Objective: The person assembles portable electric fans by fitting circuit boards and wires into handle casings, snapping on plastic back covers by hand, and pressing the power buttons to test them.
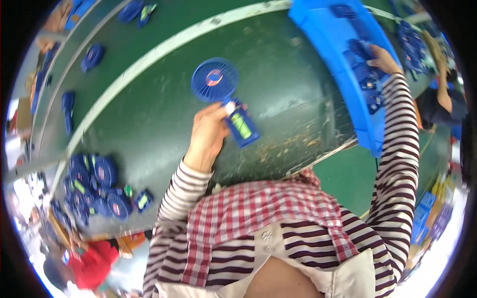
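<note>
My left hand [204, 134] is closed on a blue handheld fan [214, 82], gripping it near the neck above the green table [278, 59]. The fan's round grille points away from me, with an orange-and-white mark at its centre. Its handle angles toward me and carries a bright green panel [242, 124]. A white covering shows on the tip of my left thumb. To the right, my right hand [385, 60] reaches into a long blue bin [338, 64], fingers pinched at a dark blue plastic part [361, 49]. The part's exact shape is hard to make out.
Several blue fans [97, 181] lie piled at the table's left front, with a small blue piece with a green panel [143, 200] beside them. Beyond a pale curved strip [149, 57] lie more blue parts [92, 57]. A person in red [92, 265] is at lower left.
</note>
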A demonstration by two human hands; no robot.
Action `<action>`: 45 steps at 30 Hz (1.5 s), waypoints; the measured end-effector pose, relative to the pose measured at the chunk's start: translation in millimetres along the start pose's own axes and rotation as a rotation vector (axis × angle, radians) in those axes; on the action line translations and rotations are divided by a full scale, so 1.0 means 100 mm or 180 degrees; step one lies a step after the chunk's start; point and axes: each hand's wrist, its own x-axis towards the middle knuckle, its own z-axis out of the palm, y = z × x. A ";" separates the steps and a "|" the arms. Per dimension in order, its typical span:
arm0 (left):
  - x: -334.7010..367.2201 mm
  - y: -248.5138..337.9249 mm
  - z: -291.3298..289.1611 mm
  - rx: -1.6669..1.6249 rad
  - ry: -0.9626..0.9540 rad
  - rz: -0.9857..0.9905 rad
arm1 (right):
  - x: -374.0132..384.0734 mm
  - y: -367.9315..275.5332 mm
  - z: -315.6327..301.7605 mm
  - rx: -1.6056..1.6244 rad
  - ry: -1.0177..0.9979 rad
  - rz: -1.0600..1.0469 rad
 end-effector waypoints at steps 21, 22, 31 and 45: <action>-0.04 -0.10 -0.07 0.0076 0.0013 0.0048 | -0.06 -0.41 0.08 0.0602 0.0266 0.0685; -0.03 -0.10 -0.06 0.0068 -0.0041 0.0063 | -0.08 -0.43 0.10 0.0628 0.0419 0.0678; -0.05 -0.10 -0.07 0.0042 -0.0091 0.0093 | 0.06 -0.53 0.01 0.0148 0.0201 0.0787; -0.05 -0.10 0.02 -0.0593 0.0091 -0.0093 | -1.82 -3.34 0.74 0.1220 0.1319 -0.1565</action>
